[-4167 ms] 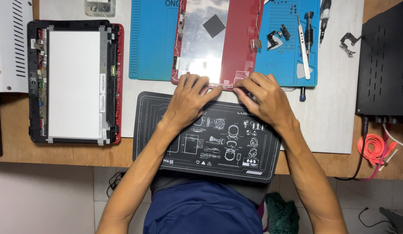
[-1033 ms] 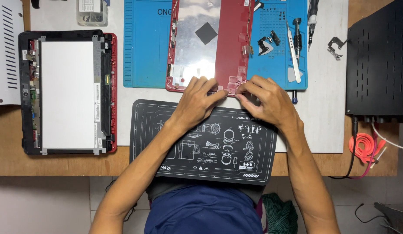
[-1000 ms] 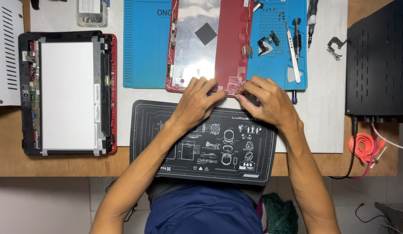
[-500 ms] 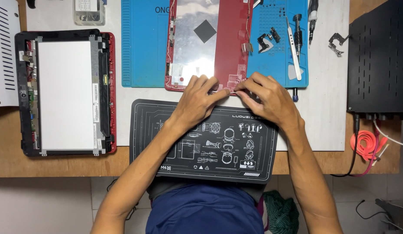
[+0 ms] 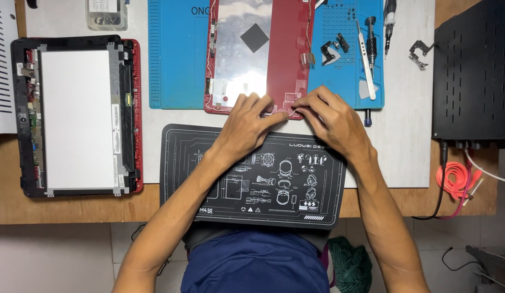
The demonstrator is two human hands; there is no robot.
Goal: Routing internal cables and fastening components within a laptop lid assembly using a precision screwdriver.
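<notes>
Scanning left to right: a stripped laptop half with its white screen panel (image 5: 78, 116) lies at the left of the bench, well apart from the work. A clear parts box (image 5: 106, 13) sits above it at the top edge. A blue silicone mat (image 5: 176, 54) runs across the back, and a black printed work mat (image 5: 252, 179) lies nearest the person.

The red laptop lid shell (image 5: 260, 54) lies inside-up on the blue mat, foil lining showing, long axis running away from the person, near short edge just overhanging toward the black mat.

Left hand (image 5: 247, 122): fingers curled, tips pressed on the shell's near edge, nothing lifted. Right hand (image 5: 331, 116): fingertips pinched at the same edge, just beside the left; can't tell whether it's a clip, tape or thin cable they have.

Handling, my read: thin plastic shell, light, flexes easily, clips and antenna wires fragile. Best gripped by the rim at the corners, not the foil.

To the right, tweezers (image 5: 366, 65) and screwdriver (image 5: 388, 19) sit on the blue mat, then a black perforated metal case (image 5: 472, 70) and a coiled orange cable (image 5: 453, 182).
</notes>
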